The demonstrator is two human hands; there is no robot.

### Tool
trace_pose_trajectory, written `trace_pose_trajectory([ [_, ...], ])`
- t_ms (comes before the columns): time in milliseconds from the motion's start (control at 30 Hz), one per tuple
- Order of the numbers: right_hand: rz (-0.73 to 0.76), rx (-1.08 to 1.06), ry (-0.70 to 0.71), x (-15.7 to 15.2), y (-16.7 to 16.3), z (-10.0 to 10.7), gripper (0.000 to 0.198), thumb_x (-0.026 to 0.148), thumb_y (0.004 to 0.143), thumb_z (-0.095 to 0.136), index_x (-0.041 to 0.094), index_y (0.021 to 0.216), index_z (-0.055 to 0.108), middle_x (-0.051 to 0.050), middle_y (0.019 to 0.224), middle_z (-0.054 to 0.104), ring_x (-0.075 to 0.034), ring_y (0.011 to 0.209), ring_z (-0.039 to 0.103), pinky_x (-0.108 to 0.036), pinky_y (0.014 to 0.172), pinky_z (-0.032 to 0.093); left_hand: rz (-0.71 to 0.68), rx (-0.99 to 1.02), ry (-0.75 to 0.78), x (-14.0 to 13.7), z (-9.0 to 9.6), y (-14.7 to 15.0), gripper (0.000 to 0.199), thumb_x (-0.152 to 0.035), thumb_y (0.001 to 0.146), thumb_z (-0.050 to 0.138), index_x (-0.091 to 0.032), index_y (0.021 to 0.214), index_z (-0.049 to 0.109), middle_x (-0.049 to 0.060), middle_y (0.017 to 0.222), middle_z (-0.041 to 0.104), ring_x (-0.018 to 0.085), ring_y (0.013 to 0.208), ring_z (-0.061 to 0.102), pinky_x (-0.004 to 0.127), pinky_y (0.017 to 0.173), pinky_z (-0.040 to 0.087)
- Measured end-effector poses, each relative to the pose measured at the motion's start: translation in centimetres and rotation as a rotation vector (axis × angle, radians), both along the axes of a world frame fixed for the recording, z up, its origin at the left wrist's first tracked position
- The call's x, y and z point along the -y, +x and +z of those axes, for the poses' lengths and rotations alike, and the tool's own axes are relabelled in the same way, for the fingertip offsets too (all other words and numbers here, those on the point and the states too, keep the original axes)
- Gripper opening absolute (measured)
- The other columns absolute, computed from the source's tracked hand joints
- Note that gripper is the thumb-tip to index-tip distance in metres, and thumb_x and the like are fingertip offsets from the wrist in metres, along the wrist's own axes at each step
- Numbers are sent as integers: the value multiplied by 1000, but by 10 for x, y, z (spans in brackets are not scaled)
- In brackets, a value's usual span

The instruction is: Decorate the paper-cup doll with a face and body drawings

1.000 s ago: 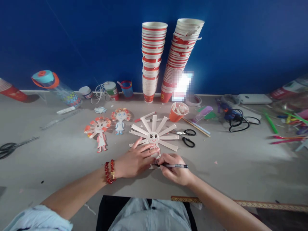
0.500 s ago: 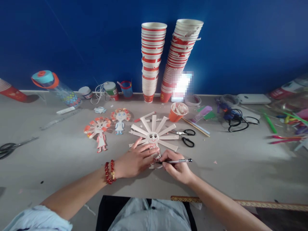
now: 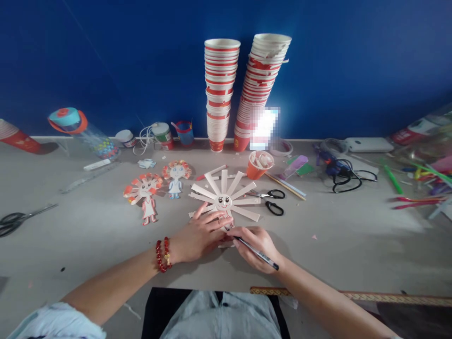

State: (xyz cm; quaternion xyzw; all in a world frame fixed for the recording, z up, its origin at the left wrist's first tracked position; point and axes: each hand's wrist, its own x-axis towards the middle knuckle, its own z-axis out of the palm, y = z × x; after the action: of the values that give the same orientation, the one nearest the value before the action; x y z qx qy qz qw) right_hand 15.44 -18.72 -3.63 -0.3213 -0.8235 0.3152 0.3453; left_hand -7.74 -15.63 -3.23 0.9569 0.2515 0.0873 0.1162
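Observation:
A white paper doll (image 3: 223, 203) with a round drawn face and long paper strips fanned out around its head lies flat on the table. My left hand (image 3: 199, 235) rests over its body with fingers stretched out, holding it down. In my right hand (image 3: 259, 247) is a slim pen (image 3: 265, 259), its tip at the lower part of the doll. The doll's legs are mostly covered by my fingers. Black-handled scissors (image 3: 270, 194) lie just right of the paper strips. Two finished-looking paper dolls with orange curled hair, one in red outline (image 3: 149, 207) and one in blue (image 3: 175, 186), lie to the left.
Two tall stacks of paper cups, one upright (image 3: 217, 127) and one leaning (image 3: 252, 99), stand against the blue wall. An orange cup (image 3: 256, 172) holds paper scraps. A water bottle (image 3: 84, 134) stands back left, more scissors (image 3: 21, 220) lie far left, and dark cords (image 3: 348, 176) sit right.
The pen has swung from nearly level to slanting down toward me, and my right hand has turned with it. My left hand stays on the doll. The view has shifted slightly.

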Motion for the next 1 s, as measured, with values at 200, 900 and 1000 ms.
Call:
trace_pose_trajectory([
  [200, -55, 73, 59, 2, -1, -10, 20, 18, 97, 43, 22, 112, 56, -5, 84, 73, -15, 72, 70, -22, 66, 52, 3, 24, -36, 1, 1, 2, 42, -25, 100, 44, -24, 142, 45, 6, 148, 48, 24, 142, 34, 57, 122, 3],
  [900, -124, 135, -1, 3, -3, -11, 18, 22, 99, 41, 20, 104, 58, -5, 76, 71, -14, 66, 68, -21, 62, 49, -131, 40, 31, 5, 9, -13, 42, -27, 96, 51, -18, 137, 49, 11, 138, 56, 26, 133, 45, 56, 123, 10],
  [1000, -111, 123, -18, 3, -3, -13, 19, 23, 100, 41, 21, 102, 59, -4, 74, 70, -14, 65, 67, -22, 62, 49, -182, 59, 58, 4, 6, -16, 43, -29, 96, 50, -18, 138, 49, 11, 140, 55, 25, 135, 44, 54, 123, 11],
])
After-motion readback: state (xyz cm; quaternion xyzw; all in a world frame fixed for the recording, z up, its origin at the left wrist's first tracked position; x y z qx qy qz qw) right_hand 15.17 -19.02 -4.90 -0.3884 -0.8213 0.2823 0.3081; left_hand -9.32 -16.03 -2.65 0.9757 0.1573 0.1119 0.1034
